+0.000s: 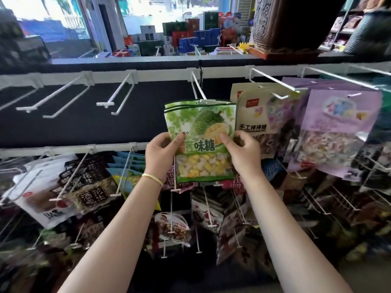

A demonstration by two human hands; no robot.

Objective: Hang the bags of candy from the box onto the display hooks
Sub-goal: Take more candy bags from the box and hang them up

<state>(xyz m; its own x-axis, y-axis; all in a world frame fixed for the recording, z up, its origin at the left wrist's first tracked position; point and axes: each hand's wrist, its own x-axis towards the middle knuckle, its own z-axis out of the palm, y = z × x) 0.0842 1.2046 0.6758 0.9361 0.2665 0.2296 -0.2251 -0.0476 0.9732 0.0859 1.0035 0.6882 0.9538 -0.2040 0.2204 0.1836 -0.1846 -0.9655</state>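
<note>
A small stack of green durian candy bags [203, 127] is held up in front of the dark display panel. My left hand [161, 154] grips its left edge and my right hand [243, 153] grips its right edge, thumbs on the front. The bags' top edge sits right at the tip of a white display hook [197, 86] on the upper rail; I cannot tell whether the hook passes through their hang holes. The box is out of view.
Empty white hooks [115, 96] jut from the upper rail to the left. Cream lollipop bags [254, 115] and purple candy bags [338, 123] hang to the right. Lower rows hold peanut bags [91, 193] and other snacks on protruding hooks.
</note>
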